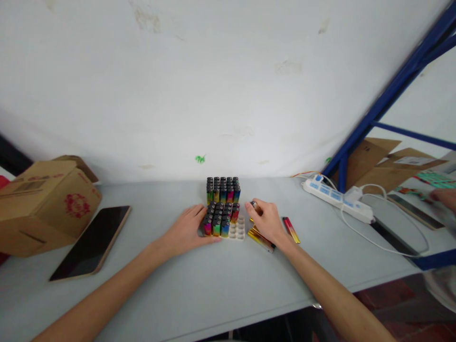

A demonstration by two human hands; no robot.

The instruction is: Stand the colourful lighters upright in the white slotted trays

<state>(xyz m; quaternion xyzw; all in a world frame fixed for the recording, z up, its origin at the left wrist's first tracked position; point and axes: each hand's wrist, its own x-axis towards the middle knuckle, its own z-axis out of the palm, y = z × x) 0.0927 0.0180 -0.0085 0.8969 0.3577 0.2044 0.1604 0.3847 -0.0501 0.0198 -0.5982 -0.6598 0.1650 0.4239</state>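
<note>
My left hand curls round the near left corner of a white tray, thumb along its front edge and fingers at its left side. Upright lighters with black tops and colourful bodies fill much of this tray; bare holes show at its right. Just right of the tray, my right hand is closed on a lighter, mostly hidden by the fingers. Several gold lighters lie under and beside that hand. A red and yellow lighter lies farther right. Behind the tray stands another block of upright lighters.
At the left are a cardboard box and a dark tablet. A white power strip with cables lies at the right, by a blue metal frame. Another person's hand shows at the far right edge. A wall rises behind.
</note>
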